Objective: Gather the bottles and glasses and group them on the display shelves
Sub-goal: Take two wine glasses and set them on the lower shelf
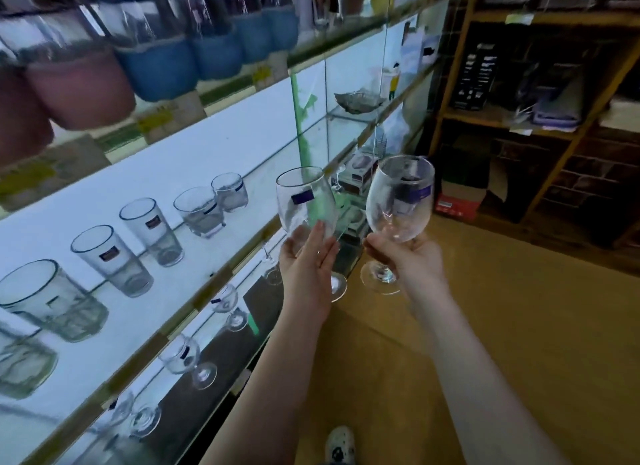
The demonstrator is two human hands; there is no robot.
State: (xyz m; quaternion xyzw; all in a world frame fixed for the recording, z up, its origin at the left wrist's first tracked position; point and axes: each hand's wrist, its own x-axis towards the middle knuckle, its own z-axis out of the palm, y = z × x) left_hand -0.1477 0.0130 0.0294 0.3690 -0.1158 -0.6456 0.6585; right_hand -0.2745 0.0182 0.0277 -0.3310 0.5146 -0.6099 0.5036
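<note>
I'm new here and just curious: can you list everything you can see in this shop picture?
Wine glasses in hand: two, clear, one per hand, before the shelves.
Tumblers: about seven, clear, on the lit middle shelf.
Stemmed glasses: at least four, clear, on the shelf below.
Pots: several, blue and maroon, on the top shelf, blurred.
Dish: one, grey, on the glass shelf further along.
Wooden rack: one, brown, at right, holding boxes.
Shoe: one, white, speckled, on the floor.
Left hand: holds one glass.
Right hand: holds the other.
</note>
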